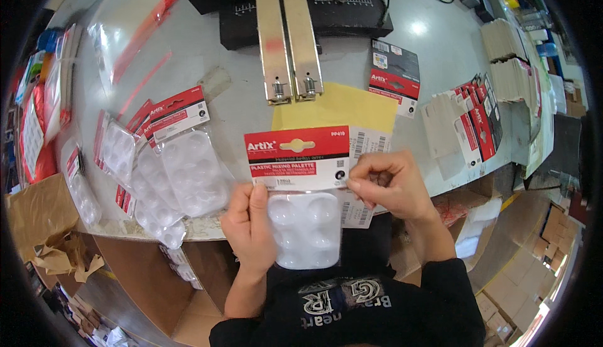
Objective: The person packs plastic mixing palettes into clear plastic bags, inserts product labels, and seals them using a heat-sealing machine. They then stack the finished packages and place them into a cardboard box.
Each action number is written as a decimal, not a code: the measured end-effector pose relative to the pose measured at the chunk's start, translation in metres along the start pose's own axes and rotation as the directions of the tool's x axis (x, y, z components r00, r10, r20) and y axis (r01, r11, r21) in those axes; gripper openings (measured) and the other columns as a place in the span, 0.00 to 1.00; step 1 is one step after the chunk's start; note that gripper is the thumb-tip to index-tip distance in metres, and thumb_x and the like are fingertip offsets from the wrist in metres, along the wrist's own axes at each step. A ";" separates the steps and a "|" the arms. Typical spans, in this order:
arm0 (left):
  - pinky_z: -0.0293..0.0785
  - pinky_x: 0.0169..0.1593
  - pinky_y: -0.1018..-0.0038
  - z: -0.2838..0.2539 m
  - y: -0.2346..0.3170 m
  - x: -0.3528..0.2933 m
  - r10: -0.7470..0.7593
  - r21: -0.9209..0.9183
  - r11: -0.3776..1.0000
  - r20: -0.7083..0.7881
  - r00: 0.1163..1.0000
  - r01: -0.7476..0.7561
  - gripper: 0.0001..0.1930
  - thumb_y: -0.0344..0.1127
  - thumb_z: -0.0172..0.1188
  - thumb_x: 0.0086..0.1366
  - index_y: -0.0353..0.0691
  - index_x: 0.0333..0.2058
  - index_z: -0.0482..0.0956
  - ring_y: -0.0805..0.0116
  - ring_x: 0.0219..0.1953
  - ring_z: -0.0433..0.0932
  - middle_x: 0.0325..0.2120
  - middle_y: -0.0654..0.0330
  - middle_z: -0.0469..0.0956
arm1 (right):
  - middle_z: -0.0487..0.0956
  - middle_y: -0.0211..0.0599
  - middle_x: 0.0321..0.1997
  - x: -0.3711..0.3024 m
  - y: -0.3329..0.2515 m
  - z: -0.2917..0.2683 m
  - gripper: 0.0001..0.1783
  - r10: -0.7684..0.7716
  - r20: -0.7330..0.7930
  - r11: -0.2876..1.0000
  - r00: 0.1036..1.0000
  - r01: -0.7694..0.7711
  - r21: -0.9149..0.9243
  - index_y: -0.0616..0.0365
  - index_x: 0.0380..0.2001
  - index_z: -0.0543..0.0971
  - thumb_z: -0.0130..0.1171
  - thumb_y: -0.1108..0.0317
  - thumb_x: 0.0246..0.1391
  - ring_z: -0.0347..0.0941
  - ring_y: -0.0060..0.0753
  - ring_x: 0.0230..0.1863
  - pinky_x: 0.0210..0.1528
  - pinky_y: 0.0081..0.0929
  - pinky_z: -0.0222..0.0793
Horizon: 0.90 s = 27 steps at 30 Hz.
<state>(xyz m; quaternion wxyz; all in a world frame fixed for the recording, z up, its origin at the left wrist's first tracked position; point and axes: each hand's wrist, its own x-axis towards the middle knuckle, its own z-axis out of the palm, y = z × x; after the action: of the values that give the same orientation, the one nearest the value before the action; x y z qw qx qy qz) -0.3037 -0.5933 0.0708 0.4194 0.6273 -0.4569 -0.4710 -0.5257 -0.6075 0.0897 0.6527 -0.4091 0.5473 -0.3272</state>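
Observation:
A white plastic paint palette (pixel 304 231) in a clear bag, topped with a red and white header card (pixel 298 158), is held up in front of me at the table's near edge. My left hand (pixel 249 227) grips its left side, thumb on the front. My right hand (pixel 392 187) is closed at the card's lower right corner, thumb and forefinger pinched there; whether a small label is between them, I cannot tell. Behind the card lies a sheet of barcode labels (pixel 375 143), partly hidden, over a yellow sheet (pixel 333 105).
Several packaged palettes (pixel 195 171) are heaped at left. A black machine with two metal bars (pixel 292 39) stands at the back. Header cards (pixel 478 124) and stacked cards (pixel 505 42) sit at right; another card (pixel 394 77) lies nearer the machine. A cardboard box (pixel 147 278) is below the table edge.

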 end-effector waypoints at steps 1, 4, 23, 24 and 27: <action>0.65 0.34 0.82 0.002 0.001 0.001 -0.001 -0.016 1.000 0.020 1.000 0.001 0.11 0.34 0.51 0.70 0.31 0.33 0.75 0.81 0.28 0.66 0.23 0.65 0.74 | 0.75 0.30 0.19 0.002 0.001 0.003 0.05 0.035 -0.021 0.996 0.999 -0.033 0.079 0.65 0.25 0.79 0.59 0.75 0.52 0.68 0.16 0.17 0.19 0.13 0.61; 0.64 0.34 0.80 0.013 -0.001 0.017 -0.006 -0.026 1.000 0.005 1.000 0.006 0.13 0.36 0.46 0.72 0.32 0.32 0.71 0.80 0.28 0.64 0.23 0.65 0.70 | 0.74 0.29 0.20 0.022 0.006 0.010 0.05 0.089 -0.080 0.962 0.993 -0.065 0.267 0.64 0.26 0.78 0.59 0.73 0.52 0.65 0.15 0.17 0.19 0.14 0.58; 0.69 0.41 0.69 -0.048 -0.005 0.098 0.167 0.340 0.936 -0.213 0.963 -0.087 0.18 0.42 0.47 0.71 0.32 0.36 0.77 0.71 0.33 0.74 0.30 0.59 0.78 | 0.75 0.40 0.52 0.080 0.007 -0.067 0.40 -0.623 -0.195 0.388 0.757 0.082 -0.918 0.59 0.52 0.72 0.74 0.58 0.33 0.69 0.42 0.54 0.50 0.39 0.65; 0.69 0.42 0.69 -0.070 0.008 0.104 0.021 0.432 0.891 -0.350 0.936 0.142 0.18 0.43 0.48 0.70 0.32 0.35 0.77 0.67 0.33 0.75 0.28 0.57 0.77 | 0.72 0.41 0.58 0.082 0.007 -0.081 0.49 -0.635 -0.139 0.157 0.760 -0.049 -0.986 0.58 0.57 0.70 0.77 0.55 0.26 0.65 0.46 0.60 0.55 0.46 0.62; 0.68 0.45 0.63 -0.073 0.019 0.103 0.488 0.900 0.433 -0.282 0.826 0.051 0.12 0.39 0.58 0.63 0.35 0.38 0.74 0.54 0.39 0.73 0.35 0.52 0.75 | 0.58 0.38 0.69 0.092 0.011 -0.101 0.67 -0.354 -0.154 0.180 0.922 -0.095 -0.979 0.54 0.64 0.60 0.79 0.49 0.12 0.50 0.44 0.70 0.60 0.54 0.51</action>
<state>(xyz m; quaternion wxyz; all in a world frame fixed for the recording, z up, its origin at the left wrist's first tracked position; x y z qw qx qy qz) -0.2218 -0.6902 0.0828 0.1983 0.7823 -0.5854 0.0773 -0.6079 -0.7011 0.0321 0.1033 -0.7095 0.6966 -0.0263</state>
